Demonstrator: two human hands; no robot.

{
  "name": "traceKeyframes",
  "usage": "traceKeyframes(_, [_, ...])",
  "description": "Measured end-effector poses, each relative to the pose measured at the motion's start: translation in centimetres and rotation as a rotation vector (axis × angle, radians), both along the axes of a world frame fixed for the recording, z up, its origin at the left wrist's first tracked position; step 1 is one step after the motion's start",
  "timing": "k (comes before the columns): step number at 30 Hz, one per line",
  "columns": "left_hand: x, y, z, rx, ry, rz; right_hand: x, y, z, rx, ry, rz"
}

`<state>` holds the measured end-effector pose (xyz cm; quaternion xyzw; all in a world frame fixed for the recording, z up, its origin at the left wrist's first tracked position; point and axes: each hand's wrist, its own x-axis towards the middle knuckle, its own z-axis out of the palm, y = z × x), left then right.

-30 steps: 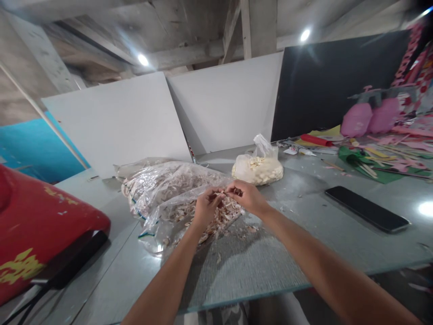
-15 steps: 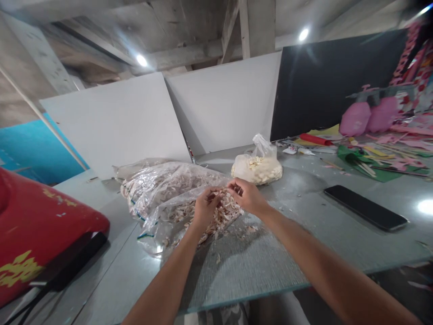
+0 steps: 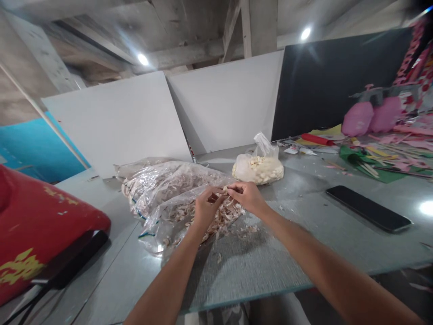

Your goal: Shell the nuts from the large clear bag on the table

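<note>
My left hand and my right hand meet over the mouth of a large clear plastic bag. Between their fingertips is a small pale piece, pinched from both sides; its exact shape is too small to tell. Below the hands, thin brownish-white flakes lie in the bag's opening, and some have spilled onto the table. Behind my right hand stands a smaller clear bag of cream-coloured pieces, its top gathered upward.
A black phone lies on the grey table at right. Beyond it are green paper, sticks, pink scraps and pink bottles. A red object fills the left side. White and black boards stand behind.
The fingertips have come closer together, and the pale piece now shows between them. My right hand's fingers have lowered slightly. The view has shifted a little.
</note>
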<state>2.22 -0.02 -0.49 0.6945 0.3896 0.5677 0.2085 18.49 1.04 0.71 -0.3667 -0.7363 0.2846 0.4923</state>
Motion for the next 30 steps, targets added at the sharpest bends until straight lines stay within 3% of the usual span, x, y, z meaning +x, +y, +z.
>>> traceKeyframes(15, [0.88, 0.12, 0.3, -0.359, -0.377, -0.099, -0.23, 0.21, -0.32, 0.122, -0.039, -0.011])
traceKeyframes(21, [1.01, -0.01, 0.5, -0.414, -0.442, -0.175, -0.23, 0.09, -0.54, 0.108, -0.049, -0.03])
traceKeyframes(30, [0.96, 0.04, 0.47, -0.451, -0.467, -0.18, -0.2, 0.46, -0.54, 0.142, -0.088, -0.043])
